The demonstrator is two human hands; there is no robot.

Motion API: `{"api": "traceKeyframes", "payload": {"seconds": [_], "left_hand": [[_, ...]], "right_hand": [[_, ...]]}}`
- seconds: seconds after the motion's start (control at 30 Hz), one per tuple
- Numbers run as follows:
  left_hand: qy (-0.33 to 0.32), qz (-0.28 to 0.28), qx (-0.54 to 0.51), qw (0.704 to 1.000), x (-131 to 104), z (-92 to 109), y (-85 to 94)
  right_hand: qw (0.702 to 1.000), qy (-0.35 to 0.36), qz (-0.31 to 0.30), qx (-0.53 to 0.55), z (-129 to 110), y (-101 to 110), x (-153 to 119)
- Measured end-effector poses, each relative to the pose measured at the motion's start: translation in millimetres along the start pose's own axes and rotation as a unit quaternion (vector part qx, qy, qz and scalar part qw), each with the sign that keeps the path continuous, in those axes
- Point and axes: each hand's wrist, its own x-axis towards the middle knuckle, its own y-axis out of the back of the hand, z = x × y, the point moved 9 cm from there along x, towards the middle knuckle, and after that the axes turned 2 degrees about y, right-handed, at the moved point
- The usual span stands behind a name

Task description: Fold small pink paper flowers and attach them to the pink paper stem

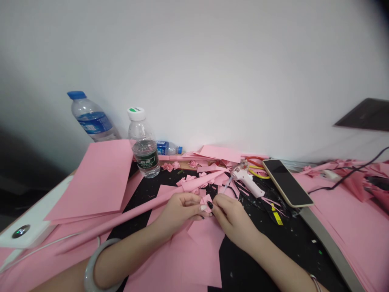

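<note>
Between my two hands is a small folded piece of pink paper (206, 199), low over the black work surface. My left hand (184, 209) pinches its left side, thumb on top. On the right side my right hand (229, 213) grips it, with the thumb pressed against the paper and the other fingers curled. Larger pink sheets (194, 259) lie beneath my hands. A long rolled pink paper tube (146, 209) runs diagonally behind my left hand. Just beyond my right hand rests a pale pink glue gun (247, 181).
A water bottle with a white cap (146, 152) and a blue-capped bottle (92, 117) stand at the back left; a small bottle (168, 148) lies by the wall. A phone (287, 182) sits at right near stacked pink paper (349, 219). Paper roses (170, 166) and scraps lie behind.
</note>
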Motion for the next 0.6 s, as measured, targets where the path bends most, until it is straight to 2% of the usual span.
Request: {"api": "traceKeyframes", "payload": {"seconds": [0.2, 0.43, 0.6], "left_hand": [[0.001, -0.024, -0.002, 1.000, 0.0, -0.6, -2.8], [0.002, -0.016, -0.022, 1.000, -0.8, -0.3, -3.7], [0.003, -0.015, -0.060, 0.998, 1.3, -2.7, -2.4]], "right_hand": [[0.999, 0.008, -0.013, 0.031, -1.9, -4.5, 1.6], [0.999, 0.027, -0.010, 0.027, -4.6, -4.0, 0.4], [0.999, 0.008, -0.003, 0.038, 0.5, -1.6, 0.9]]}}
